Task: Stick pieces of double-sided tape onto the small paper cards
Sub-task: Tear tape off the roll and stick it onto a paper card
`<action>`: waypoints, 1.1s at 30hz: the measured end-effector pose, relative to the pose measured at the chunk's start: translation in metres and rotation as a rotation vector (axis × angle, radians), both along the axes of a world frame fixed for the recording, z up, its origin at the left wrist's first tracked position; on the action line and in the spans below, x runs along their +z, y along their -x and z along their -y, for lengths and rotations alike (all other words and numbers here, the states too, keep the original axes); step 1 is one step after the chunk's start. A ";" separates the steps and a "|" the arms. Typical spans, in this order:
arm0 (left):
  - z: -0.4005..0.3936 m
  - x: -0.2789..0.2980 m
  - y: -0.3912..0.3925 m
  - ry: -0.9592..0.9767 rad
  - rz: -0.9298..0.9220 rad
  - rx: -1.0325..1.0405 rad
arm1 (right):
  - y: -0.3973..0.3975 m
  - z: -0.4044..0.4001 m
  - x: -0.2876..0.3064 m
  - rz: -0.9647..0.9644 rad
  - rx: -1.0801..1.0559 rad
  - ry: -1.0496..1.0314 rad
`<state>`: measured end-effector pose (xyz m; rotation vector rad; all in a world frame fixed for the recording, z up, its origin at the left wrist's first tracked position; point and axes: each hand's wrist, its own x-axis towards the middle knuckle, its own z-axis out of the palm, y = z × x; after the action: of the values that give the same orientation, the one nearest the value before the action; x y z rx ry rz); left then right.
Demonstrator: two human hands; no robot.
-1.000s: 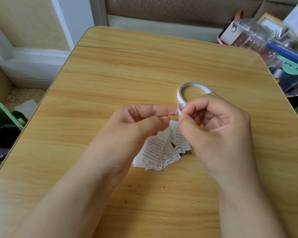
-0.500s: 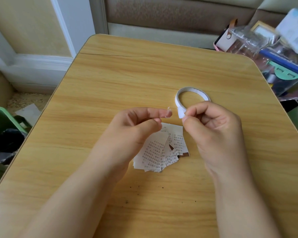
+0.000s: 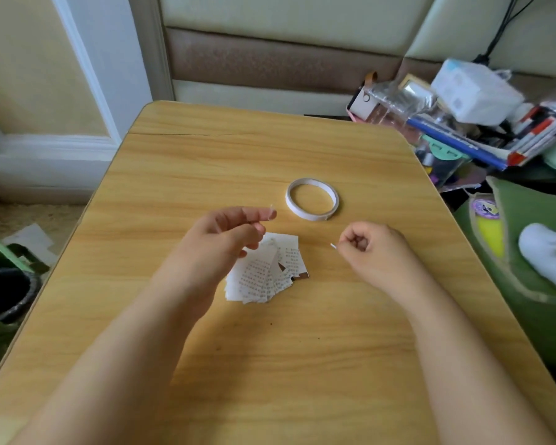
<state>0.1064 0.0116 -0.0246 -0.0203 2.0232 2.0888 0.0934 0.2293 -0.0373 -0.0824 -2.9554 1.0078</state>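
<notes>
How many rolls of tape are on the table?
1. The white ring-shaped roll of double-sided tape lies flat on the wooden table, beyond both hands. None seems hidden.

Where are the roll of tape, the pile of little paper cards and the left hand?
roll of tape (image 3: 312,216), head view, near side of the ring.
paper cards (image 3: 257,279), head view, printed top card.
left hand (image 3: 220,242), head view, back of the hand.
</notes>
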 end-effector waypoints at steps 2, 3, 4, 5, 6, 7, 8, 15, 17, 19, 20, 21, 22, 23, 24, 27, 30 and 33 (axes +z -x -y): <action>0.003 -0.001 -0.005 0.000 -0.002 0.003 | 0.001 -0.005 -0.003 -0.017 -0.016 0.013; 0.004 -0.001 -0.008 -0.003 -0.002 0.001 | 0.001 -0.008 -0.004 -0.019 -0.019 0.038; 0.005 -0.001 -0.012 -0.010 0.003 -0.002 | -0.001 -0.011 -0.004 -0.017 -0.019 0.069; 0.005 -0.001 -0.015 -0.020 0.010 -0.006 | -0.002 -0.013 -0.004 -0.016 -0.019 0.098; 0.006 -0.001 -0.018 -0.030 0.020 -0.011 | -0.003 -0.014 -0.005 -0.014 -0.022 0.123; 0.006 -0.001 -0.021 -0.040 0.030 -0.016 | -0.004 -0.015 -0.006 -0.009 -0.027 0.148; 0.006 -0.001 -0.023 -0.051 0.042 -0.018 | -0.005 -0.016 -0.007 -0.002 -0.035 0.171; 0.010 0.005 -0.048 -0.072 0.086 -0.029 | -0.019 -0.016 -0.008 -0.021 -0.125 0.287; 0.012 0.009 -0.056 -0.095 0.105 -0.025 | -0.026 -0.013 -0.005 -0.074 -0.157 0.215; 0.015 0.015 -0.066 -0.124 0.115 -0.034 | -0.036 -0.004 0.002 -0.121 -0.155 0.155; 0.015 0.019 -0.071 -0.137 0.119 -0.047 | -0.042 0.002 0.008 -0.122 -0.126 0.135; 0.016 0.022 -0.076 -0.139 0.120 -0.055 | -0.049 0.010 0.014 -0.115 -0.075 0.141; 0.017 0.026 -0.081 -0.134 0.121 -0.062 | -0.058 0.018 0.021 -0.109 -0.008 0.183; 0.018 0.029 -0.085 -0.123 0.119 -0.067 | -0.067 0.027 0.028 -0.107 0.066 0.243; 0.019 0.032 -0.089 -0.113 0.114 -0.074 | -0.076 0.035 0.036 -0.113 0.134 0.292; 0.024 0.037 -0.101 -0.093 0.089 -0.090 | -0.101 0.055 0.056 -0.111 0.272 0.303; 0.033 0.041 -0.111 -0.064 0.059 -0.088 | -0.117 0.069 0.072 -0.097 0.360 0.269; 0.041 0.045 -0.117 -0.023 0.024 -0.086 | -0.124 0.079 0.083 -0.084 0.422 0.208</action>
<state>0.2234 -0.0296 0.0203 0.0452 1.9505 2.0495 0.2178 0.1507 0.0452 0.5878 -2.8403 1.3185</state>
